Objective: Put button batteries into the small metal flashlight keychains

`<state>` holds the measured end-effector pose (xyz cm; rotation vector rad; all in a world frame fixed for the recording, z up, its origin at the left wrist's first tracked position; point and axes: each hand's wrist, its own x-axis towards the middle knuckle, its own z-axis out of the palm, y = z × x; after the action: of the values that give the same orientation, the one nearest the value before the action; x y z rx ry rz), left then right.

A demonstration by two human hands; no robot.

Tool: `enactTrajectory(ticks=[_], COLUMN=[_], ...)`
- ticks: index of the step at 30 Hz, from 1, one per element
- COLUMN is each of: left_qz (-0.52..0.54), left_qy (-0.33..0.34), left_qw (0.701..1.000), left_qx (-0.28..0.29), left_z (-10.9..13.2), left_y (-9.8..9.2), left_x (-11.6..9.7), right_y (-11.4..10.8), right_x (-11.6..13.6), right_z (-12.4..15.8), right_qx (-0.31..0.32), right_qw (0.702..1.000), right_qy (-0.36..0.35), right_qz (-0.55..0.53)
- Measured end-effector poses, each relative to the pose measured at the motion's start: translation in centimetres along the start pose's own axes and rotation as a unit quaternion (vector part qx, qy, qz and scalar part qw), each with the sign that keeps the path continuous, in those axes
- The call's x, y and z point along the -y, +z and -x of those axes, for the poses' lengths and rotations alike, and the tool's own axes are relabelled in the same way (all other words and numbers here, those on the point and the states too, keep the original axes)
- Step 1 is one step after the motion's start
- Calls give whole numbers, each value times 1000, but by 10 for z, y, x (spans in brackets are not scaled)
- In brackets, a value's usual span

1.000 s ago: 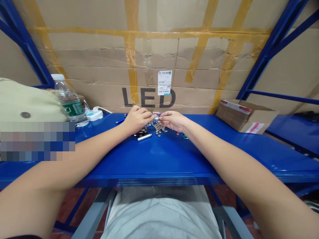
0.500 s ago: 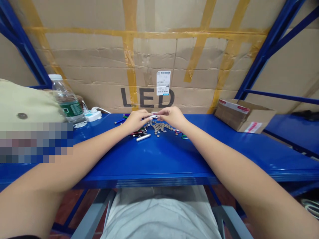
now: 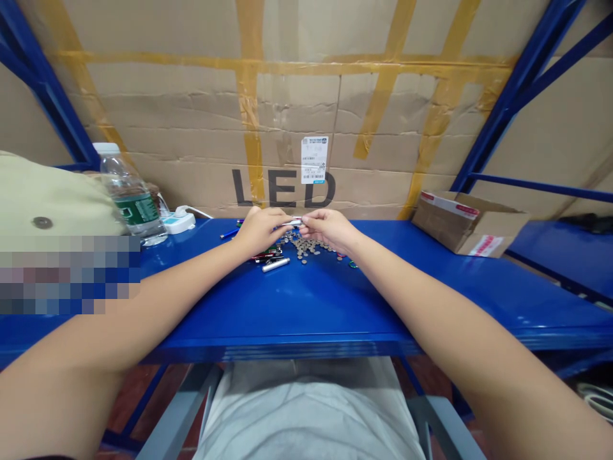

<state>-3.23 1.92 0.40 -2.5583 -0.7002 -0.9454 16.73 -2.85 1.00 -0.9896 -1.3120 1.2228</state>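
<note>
1. Blue steel shelf (image 3: 306,306) before us, taped cardboard (image 3: 287,108) behind.
2. Our left hand (image 3: 261,231) and right hand (image 3: 328,229) pinch a small metal cylinder (image 3: 295,222) at twelve o'clock.
3. Loose metal discs (image 3: 304,246) lie just below it; a silver tube (image 3: 275,264) lies at eleven o'clock.

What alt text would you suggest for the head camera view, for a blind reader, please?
The left hand and right hand hold a small shiny item above scattered metal discs on a blue steel shelf; a silver tube lies beside them.
</note>
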Motion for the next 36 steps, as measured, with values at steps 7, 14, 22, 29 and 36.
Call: enactTrajectory(ticks=[7, 14, 22, 29, 36], left_qz=[95, 78, -66, -76, -21], left_qy=[-30, -15, 63, 139, 43], left_qw=[995, 997, 996, 987, 999], left_qx=[14, 11, 2, 28, 12], left_z=[1, 3, 4, 0, -1], left_y=[6, 6, 0, -21, -9], left_x=[4, -2, -5, 4, 4], right_y=[-3, -5, -8, -1, -1], right_x=[2, 3, 1, 10, 13], right_z=[-4, -2, 3, 13, 10], right_qx=[6, 11, 77, 117, 72], right_qw=[983, 975, 986, 983, 957], right_qy=[-72, -63, 94, 143, -42], right_qz=[171, 211, 113, 9, 277])
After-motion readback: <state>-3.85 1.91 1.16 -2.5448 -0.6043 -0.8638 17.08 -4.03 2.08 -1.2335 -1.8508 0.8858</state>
